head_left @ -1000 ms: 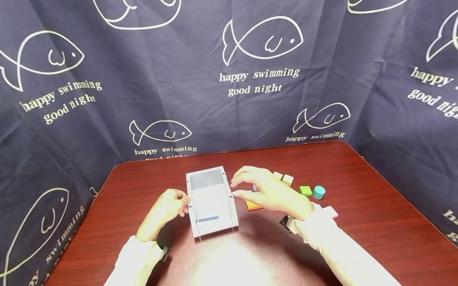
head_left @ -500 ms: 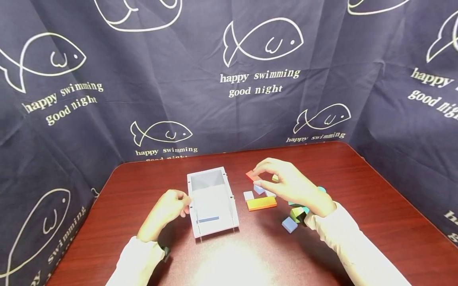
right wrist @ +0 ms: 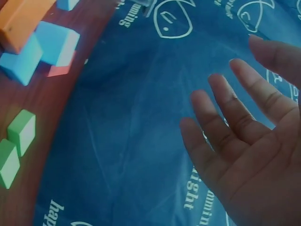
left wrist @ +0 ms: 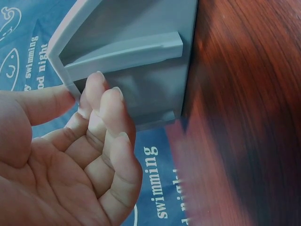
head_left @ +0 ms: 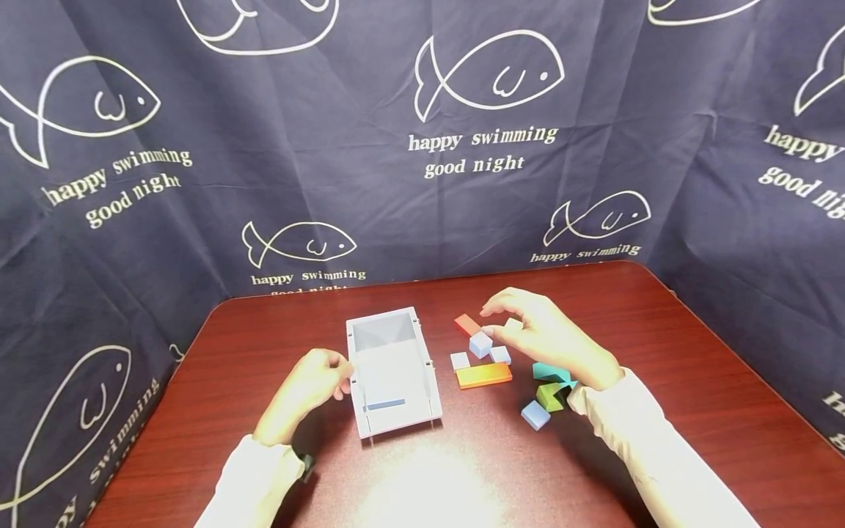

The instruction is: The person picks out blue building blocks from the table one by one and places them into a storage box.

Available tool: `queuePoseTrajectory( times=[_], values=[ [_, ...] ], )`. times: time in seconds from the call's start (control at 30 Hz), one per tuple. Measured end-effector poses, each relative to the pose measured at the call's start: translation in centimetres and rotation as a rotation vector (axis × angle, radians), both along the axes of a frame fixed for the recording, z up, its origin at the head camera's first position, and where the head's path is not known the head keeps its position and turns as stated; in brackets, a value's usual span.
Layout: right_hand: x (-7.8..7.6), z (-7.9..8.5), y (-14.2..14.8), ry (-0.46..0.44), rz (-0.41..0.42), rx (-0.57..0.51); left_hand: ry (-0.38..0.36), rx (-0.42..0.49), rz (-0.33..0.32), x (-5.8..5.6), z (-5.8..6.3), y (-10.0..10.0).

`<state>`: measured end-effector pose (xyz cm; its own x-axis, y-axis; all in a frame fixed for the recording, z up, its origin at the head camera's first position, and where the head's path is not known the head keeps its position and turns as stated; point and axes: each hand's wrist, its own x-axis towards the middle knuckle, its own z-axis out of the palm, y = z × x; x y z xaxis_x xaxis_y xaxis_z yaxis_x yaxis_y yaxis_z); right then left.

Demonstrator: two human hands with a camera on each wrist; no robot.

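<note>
R. hand point(head_left: 544, 334), btwn 2 & 3 o'clock of the grey box point(head_left: 399, 425) (clock centred on box; 12 = away from the person). A sec. ago it hung by the box's 3 o'clock rim; since then it's swung out over the loose blocks and, in the last half-sec., shifted a bit farther out, uncovering the red block point(head_left: 467, 324) at 2. Its fingers point(right wrist: 256, 84) are spread, slightly bent, pinching nothing.

L. hand point(head_left: 313, 381), at 9 o'clock: unchanged, thumb & fingers pinching the box edge. Box hasn't moved on the table point(head_left: 660, 330); a blue strip point(head_left: 384, 404) shows at its 6 o'clock end, can't tell from here whether inside.

Loose pcs.: orange bar point(head_left: 485, 375) at 3; white block point(head_left: 460, 361) just beside it, toward 12; blue cube point(head_left: 481, 345) btwn 2 & 3; pale-topped block point(head_left: 513, 324) partly hidden by R. hand; teal block point(head_left: 551, 372) at 3, farther out; green block point(head_left: 549, 397) just beyond 3.

Meaning for the work (my reading): box is steadied, R. hand is unladen & has left it for the blocks, so nothing's in transit; looks like a stage btwn grips.
</note>
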<state>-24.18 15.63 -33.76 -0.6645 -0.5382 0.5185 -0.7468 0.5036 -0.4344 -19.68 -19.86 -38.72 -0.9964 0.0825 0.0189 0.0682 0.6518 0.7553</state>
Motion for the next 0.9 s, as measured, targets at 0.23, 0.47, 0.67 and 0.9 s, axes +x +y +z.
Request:
queuePoseTrajectory(
  times=[0.23, 0.47, 0.67, 0.9],
  values=[
    [-1.0, -1.3, -0.1, -0.062, -0.051, 0.068, -0.002, 0.006, -0.001, 0.0, 0.1, -0.1],
    [-1.8, -3.6, -1.3, -0.146, -0.040, 0.293, -0.005, -0.002, 0.012, -0.1, 0.0, -0.4],
    [-1.7, -5.0, -1.8, -0.205, -0.068, 0.357, -0.004, 0.001, -0.002, -0.3, -0.2, -0.3],
    [-1.7, -5.4, -1.8, -0.236, -0.062, 0.352, -0.004, 0.006, -0.005, -0.3, -0.2, -0.3]
  ],
)
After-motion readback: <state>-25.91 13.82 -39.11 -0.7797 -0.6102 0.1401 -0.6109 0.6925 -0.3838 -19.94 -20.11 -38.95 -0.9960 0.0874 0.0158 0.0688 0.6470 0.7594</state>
